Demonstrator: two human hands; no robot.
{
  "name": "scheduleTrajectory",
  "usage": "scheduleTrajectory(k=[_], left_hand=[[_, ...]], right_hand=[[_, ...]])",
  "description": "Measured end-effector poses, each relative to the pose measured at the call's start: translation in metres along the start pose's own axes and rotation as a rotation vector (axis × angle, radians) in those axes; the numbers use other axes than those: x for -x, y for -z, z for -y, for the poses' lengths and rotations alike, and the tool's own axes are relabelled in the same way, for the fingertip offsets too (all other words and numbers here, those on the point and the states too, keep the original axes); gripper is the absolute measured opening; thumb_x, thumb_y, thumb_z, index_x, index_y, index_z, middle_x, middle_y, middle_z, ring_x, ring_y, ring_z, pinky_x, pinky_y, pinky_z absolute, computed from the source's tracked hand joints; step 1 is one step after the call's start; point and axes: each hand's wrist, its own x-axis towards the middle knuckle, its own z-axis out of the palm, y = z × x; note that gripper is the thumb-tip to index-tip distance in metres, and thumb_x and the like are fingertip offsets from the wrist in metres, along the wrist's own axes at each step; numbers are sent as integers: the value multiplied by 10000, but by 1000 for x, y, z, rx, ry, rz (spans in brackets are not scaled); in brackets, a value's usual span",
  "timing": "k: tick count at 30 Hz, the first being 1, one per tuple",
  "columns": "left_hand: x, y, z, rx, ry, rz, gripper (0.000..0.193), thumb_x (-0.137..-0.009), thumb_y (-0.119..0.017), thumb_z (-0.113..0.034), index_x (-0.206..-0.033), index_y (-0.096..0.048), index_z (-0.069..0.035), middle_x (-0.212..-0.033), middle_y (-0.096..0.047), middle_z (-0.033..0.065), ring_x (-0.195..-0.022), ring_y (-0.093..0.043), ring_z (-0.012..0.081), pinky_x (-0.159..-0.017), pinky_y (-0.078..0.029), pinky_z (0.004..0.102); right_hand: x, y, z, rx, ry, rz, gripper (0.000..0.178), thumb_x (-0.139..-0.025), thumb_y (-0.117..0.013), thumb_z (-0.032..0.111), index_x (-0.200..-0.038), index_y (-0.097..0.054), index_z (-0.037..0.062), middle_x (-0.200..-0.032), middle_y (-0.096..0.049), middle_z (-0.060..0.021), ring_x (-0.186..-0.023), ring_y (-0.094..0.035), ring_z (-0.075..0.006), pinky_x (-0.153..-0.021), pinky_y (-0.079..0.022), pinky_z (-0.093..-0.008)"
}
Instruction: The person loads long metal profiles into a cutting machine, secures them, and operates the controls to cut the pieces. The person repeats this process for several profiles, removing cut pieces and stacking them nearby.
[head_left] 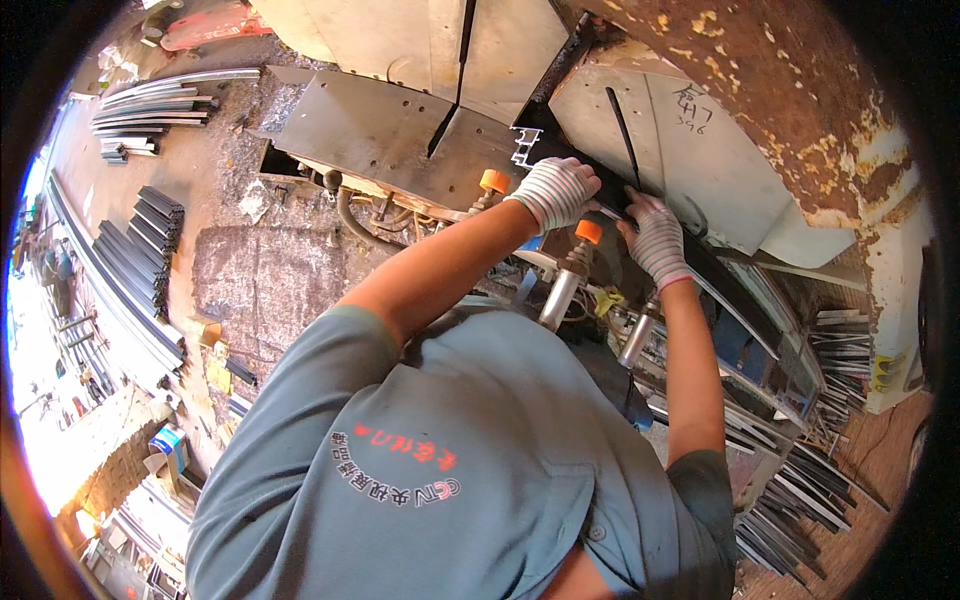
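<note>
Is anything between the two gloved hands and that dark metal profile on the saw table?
Nothing visible. The left hand and right hand both rest directly on the dark profile, which lies on the metal table. The orange-capped clamps sit below the hands.

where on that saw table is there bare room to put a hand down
Bare: the grey table plate left of the slot. Crowded: the dark profile under the left hand and right hand, and the orange-capped clamps.

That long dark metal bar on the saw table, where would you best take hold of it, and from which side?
Probably on its long flat top, near the middle, coming down from above as the gloved left hand and right hand do. The dark metal bar lies flat along the grey saw table, its ribbed cut end toward the blade slot, so hands belong away from there.
</note>
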Motion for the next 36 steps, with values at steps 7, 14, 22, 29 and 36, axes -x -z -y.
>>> scheduleTrajectory(k=[7,14,22,29,36], left_hand=[[1,4,3,39,-42,-26,341,-843,-723,-407,-954,-690,-87,-1042,-663,81,-1025,-623,298,-858,-538,414],[0,0,5,-4,-16,-45,393,-831,-725,-441,-981,-704,-79,-1134,-667,122,-1142,-593,329,-976,-491,430],[0,1,4,-101,-43,-19,453,-836,-696,-494,-1022,-686,-81,-1230,-664,131,-1225,-577,322,-1048,-435,481],[-16,16,17,-85,-110,250,367,-960,-600,-385,-1147,-667,-76,-1221,-653,129,-1216,-588,317,-1048,-450,445],[-30,37,23,-129,-189,420,372,-980,-586,-370,-1164,-648,-54,-1102,-697,148,-1068,-663,357,-907,-538,463]], right_hand=[[-2,6,9,16,-44,-6,275,-822,-761,235,-1000,-706,33,-1392,-613,-94,-1233,-578,-293,-1058,-463,-411],[-4,7,9,46,-133,85,384,-855,-736,284,-1142,-665,40,-1402,-605,-92,-1248,-572,-286,-1068,-457,-401],[-9,17,23,66,-185,96,263,-841,-757,258,-1008,-725,58,-1387,-621,-62,-1240,-582,-278,-1050,-474,-398],[-15,35,33,60,-318,286,406,-916,-702,380,-1215,-718,106,-1425,-592,-67,-1306,-542,-266,-1106,-437,-398],[-14,25,26,18,-351,229,423,-915,-699,412,-1226,-712,127,-1370,-631,-74,-1236,-599,-279,-1070,-463,-406]])
